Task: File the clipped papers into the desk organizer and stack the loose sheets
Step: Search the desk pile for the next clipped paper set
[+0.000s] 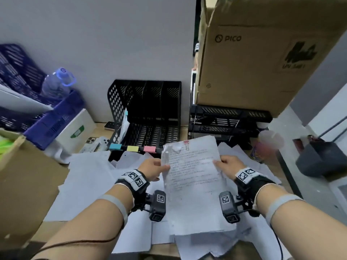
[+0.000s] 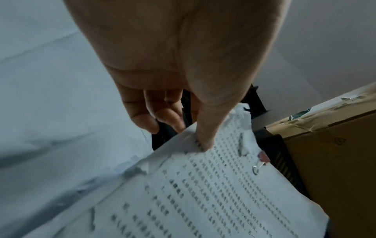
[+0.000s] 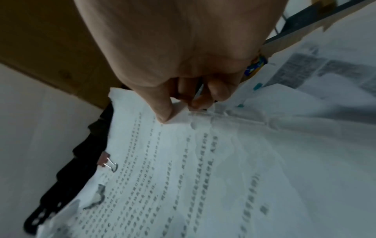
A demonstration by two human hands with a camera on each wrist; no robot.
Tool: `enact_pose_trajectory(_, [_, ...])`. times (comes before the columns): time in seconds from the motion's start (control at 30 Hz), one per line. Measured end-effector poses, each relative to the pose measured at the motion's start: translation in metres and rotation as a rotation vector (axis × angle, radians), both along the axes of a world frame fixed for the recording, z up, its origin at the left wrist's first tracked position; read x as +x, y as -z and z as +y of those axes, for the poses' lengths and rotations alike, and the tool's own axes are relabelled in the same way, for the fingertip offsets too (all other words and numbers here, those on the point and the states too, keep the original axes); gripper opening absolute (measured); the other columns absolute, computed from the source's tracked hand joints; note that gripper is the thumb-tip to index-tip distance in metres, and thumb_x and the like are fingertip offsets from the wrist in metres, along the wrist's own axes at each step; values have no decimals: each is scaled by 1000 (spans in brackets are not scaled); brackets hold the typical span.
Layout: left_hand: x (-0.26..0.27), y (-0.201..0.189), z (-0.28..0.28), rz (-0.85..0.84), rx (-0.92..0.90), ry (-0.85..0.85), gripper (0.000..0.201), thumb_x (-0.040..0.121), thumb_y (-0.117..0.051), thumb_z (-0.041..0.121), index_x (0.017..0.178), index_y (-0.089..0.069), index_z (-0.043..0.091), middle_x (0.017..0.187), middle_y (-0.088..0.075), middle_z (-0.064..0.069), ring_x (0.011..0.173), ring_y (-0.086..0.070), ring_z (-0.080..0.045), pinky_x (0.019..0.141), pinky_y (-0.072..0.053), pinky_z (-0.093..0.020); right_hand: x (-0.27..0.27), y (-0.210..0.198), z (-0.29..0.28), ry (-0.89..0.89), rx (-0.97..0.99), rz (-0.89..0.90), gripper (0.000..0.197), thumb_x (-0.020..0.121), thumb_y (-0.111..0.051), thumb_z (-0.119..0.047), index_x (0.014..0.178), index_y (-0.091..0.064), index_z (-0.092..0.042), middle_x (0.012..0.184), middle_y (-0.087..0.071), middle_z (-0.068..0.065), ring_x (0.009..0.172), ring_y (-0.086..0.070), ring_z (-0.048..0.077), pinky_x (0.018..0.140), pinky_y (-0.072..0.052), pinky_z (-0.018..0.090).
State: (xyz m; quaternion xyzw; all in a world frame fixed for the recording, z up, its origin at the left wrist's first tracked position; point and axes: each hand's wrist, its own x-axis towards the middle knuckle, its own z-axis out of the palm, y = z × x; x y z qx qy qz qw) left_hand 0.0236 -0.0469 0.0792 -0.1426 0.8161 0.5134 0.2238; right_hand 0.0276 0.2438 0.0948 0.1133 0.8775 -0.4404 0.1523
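Left hand (image 1: 153, 168): thumb on top, pinching left edge of clipped papers (image 1: 193, 177). Right hand (image 1: 228, 164): pinching right edge. Pink binder clip (image 1: 186, 142): top edge, beyond both grips. Black desk organizer (image 1: 150, 102): farther still. Loose sheets (image 1: 90, 177): beneath the held bundle.

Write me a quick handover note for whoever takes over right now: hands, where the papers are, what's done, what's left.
Left hand pinches the left edge of the clipped papers; right hand pinches the right edge. The bundle, with a pink binder clip at its top, is held above the desk in front of the black desk organizer.
Done: one set with a blue clip already stands in the organizer's leftmost slot.
Left: file this bundle, then gather the loose sheets scattered over the desk into a stack.
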Motion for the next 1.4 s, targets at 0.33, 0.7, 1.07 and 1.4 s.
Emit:
enact_pose_trajectory(0.33, [40,1,-66,-48,-117,-161,19,91,-70,22,86,-68,3,65,-58,-8,52,-50,-16,53,-47,-23,-11,16,-78,-154,29,-147,21,89,-61,-26,73,-69,-15,54,-63,6,51,-60,22,55,-55,31])
enact_pose_trajectory(0.7, [41,-49,-86,330,31,-283,18,95,-60,12,93,-69,-4,61,-56,-5,50,-56,-12,63,-59,-31,-26,-39,-162,-184,-283,-274,70,70,-81,-47,120,-44,-17,122,-57,9,101,-67,27,82,-59,49])
enact_pose_trajectory(1.07, [-9,-102,-61,786,-35,-142,27,79,-79,34,103,-70,23,104,-65,9,100,-62,-6,87,-57,-38,-68,-147,-222,-228,-63,238,62,93,-46,-14,151,-26,-24,136,-51,3,104,-60,23,76,-51,16])
enact_pose_trajectory(1.4, [-68,-53,-83,535,26,233,120,59,-81,58,153,-9,46,157,-31,8,147,-29,-13,118,-31,-48,-126,-170,-222,-172,63,440,61,78,-33,0,107,-69,-39,112,-68,1,70,-69,26,66,-60,38])
